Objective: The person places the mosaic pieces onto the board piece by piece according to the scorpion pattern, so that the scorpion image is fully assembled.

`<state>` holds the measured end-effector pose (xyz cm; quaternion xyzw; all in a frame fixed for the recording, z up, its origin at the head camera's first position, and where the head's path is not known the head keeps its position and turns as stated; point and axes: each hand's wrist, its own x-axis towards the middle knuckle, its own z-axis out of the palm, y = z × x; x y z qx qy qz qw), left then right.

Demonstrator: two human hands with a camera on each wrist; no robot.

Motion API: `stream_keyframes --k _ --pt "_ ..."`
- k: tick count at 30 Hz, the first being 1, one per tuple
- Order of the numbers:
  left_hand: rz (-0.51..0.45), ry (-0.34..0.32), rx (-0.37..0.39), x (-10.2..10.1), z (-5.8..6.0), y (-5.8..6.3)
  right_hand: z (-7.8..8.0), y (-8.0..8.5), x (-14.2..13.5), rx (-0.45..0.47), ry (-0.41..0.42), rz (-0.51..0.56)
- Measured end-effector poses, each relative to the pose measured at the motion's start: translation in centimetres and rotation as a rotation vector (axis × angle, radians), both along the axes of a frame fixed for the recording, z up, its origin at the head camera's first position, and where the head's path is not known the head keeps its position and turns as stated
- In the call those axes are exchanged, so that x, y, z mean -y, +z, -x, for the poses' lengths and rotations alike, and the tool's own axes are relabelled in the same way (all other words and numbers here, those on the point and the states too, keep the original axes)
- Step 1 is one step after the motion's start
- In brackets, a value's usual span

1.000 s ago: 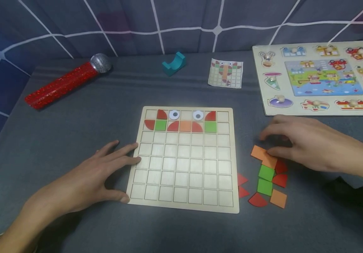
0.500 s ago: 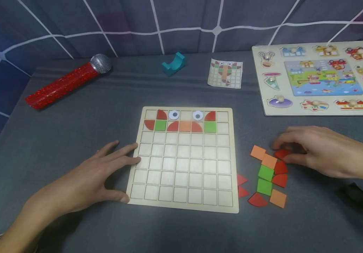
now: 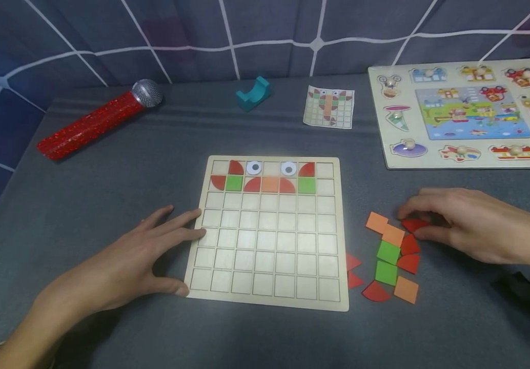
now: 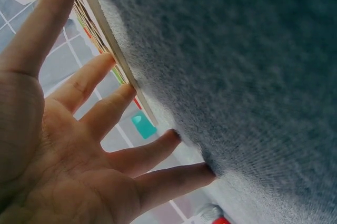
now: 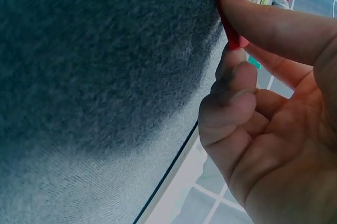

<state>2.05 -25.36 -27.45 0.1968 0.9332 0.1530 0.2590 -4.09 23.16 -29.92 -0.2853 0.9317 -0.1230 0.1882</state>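
Observation:
A wooden grid board [image 3: 268, 241] carries two rows of red, green, orange and eye tiles at its far side. My left hand [image 3: 140, 256] rests beside its left edge, fingers spread, with thumb and two fingertips touching the rim; in the left wrist view the other fingertips press the dark cloth. At the right, my right hand [image 3: 463, 223] pinches a red quarter-circle tile [image 5: 234, 34] between thumb and fingers, low over the cloth. Right beside it lie loose tiles: orange squares [image 3: 377, 222], green squares [image 3: 387, 272] and red quarter circles [image 3: 376, 291].
Two red pointed pieces [image 3: 353, 279] stick out from the board's right edge. Behind the board lie a pattern card [image 3: 329, 106], a teal curved block [image 3: 254, 94] and a red glitter microphone [image 3: 92, 123]. A knobbed puzzle board [image 3: 405, 161] lies at the back right, before a tiled-pattern backdrop.
My right hand has moved right and toward me, from near the orange squares to the red tile, and now pinches it. My left hand and the board have stayed put.

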Motion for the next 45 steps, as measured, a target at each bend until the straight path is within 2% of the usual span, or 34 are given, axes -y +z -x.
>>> stream_keyframes --k 9,17,27,30,35,45 --pt "-0.005 -0.007 -0.006 0.1 -0.1 0.0 0.0 0.8 0.9 -0.071 0.068 0.222" --pt "0.0 -0.001 -0.005 0.1 0.1 -0.1 0.7 1.9 4.0 0.017 -0.059 0.186" --pt "-0.009 -0.011 -0.01 0.1 0.1 -0.1 1.8 3.1 7.6 -0.127 -0.09 0.369" --pt "-0.016 -0.015 -0.015 0.2 0.0 -0.2 2.5 3.2 8.4 -0.11 -0.124 0.4" --pt "-0.018 -0.014 -0.017 0.1 0.0 -0.2 3.5 3.3 9.2 -0.057 -0.189 0.389" --pt "0.005 0.003 0.001 0.0 0.0 -0.1 4.3 2.8 10.5 0.09 -0.2 0.425"
